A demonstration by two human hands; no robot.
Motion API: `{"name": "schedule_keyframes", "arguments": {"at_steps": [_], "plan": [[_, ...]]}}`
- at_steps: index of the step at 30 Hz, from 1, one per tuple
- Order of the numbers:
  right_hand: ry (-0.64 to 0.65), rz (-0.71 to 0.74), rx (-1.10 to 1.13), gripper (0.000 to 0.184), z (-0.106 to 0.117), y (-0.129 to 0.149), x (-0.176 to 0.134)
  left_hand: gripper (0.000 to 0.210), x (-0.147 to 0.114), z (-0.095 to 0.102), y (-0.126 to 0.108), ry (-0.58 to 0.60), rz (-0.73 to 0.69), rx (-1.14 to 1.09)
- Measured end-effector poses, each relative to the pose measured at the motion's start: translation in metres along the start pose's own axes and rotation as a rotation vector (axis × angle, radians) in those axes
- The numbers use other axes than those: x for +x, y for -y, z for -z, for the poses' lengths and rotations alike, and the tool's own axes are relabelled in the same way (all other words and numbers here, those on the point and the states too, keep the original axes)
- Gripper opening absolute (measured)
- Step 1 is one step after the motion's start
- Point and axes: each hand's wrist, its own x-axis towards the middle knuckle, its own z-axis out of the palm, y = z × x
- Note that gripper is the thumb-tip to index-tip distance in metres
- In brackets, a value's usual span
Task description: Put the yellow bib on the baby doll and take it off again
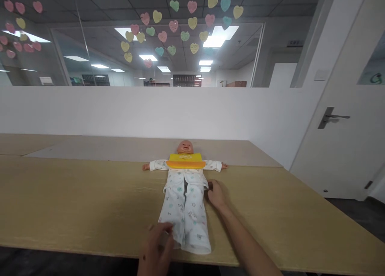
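Note:
A baby doll (185,147) lies on its back with its head toward the wall and both arms stretched out sideways. It wears a white patterned jacket (176,179), white patterned trousers (195,216) and a yellow bib (185,158) with an orange lower pocket. My right hand (216,195) is at the jacket's right-hand hem, its fingers curled in around the edge of the cloth. Over the lower left trouser leg hovers my left hand (158,246), thumb and fingers bent but apart, with nothing visible between them. Whether it touches the cloth I cannot tell.
The doll rests on a long tan table (99,204), whose front edge runs just below the trouser cuffs. A grey board (120,148) lines its back along a white wall (126,111). Heart-shaped notes (173,26) dot the glass above. A door (345,148) stands at the right.

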Motion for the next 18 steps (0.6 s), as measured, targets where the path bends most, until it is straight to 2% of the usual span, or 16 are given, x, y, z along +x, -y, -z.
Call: {"name": "schedule_keyframes", "arguments": {"at_steps": [4, 6, 9, 12, 15, 18], "plan": [[-0.065, -0.009, 0.220, 0.042, 0.004, -0.007, 0.016, 0.025, 0.064, 0.006, 0.016, -0.041, 0.279, -0.182], [-0.111, 0.007, 0.319, 0.034, 0.007, -0.010, 0.030, 0.021, 0.099, 0.000, 0.028, -0.056, 0.323, -0.269], [-0.175, 0.043, 0.431, 0.024, 0.009, -0.015, 0.059, 0.018, 0.151, -0.016, 0.049, -0.065, 0.363, -0.290], [-0.190, 0.057, 0.501, 0.023, 0.008, -0.016, 0.092, 0.019, 0.196, -0.034, 0.072, -0.091, 0.400, -0.270], [-0.160, 0.018, 0.601, 0.026, 0.002, -0.011, 0.126, 0.020, 0.234, -0.053, 0.093, -0.123, 0.420, -0.309], [-0.096, -0.067, 0.727, 0.028, -0.007, 0.000, 0.158, 0.018, 0.268, -0.074, 0.108, -0.120, 0.500, -0.464]]}}
